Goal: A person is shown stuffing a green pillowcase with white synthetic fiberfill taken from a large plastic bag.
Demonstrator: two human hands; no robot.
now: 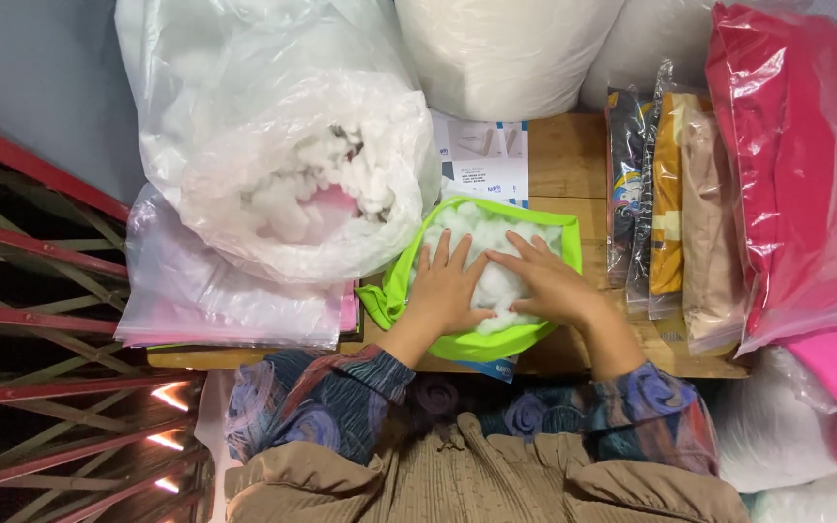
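Hands: two, both flat and open, fingers spread, pressing down side by side on the same thing; neither is clamped around anything.
Left hand (pixel 446 289): palm down on the white stuffing (pixel 481 242), at the near-left part of the cover's opening.
Right hand (pixel 549 281): palm down on the stuffing just beside the left hand, fingertips pointing toward it and close to touching.
Green cover (pixel 562 240): one, bright lime fabric, lying open on the wooden table directly in front of the person; the stuffing fills its mouth and one loose corner trails off to the left.
Sleeves (pixel 341 392): two, dark blue with a swirled pattern, above a tan pleated garment.
Clear bag of stuffing (pixel 273 126): one, large, mouth open, white tufts showing inside, standing left of the cover and touching it.
Flat clear packets (pixel 215 300): a stack with pink edges, under and in front of the large bag; count cannot be told.
Printed sheet (pixel 481 160): one, white, lying beyond the cover.
Wrapped fabric packs (pixel 668 194): about three, standing on edge to the right of the cover, in dark, orange and beige.
Pink bundle (pixel 806 165): one, large, in clear plastic, far right.
White sacks (pixel 506 48): two, at the far edge.
Wooden table (pixel 564 145): one, plank top, mostly covered.
Room: grey floor far left; red metal frame (pixel 41 320) at the left, beside the table.
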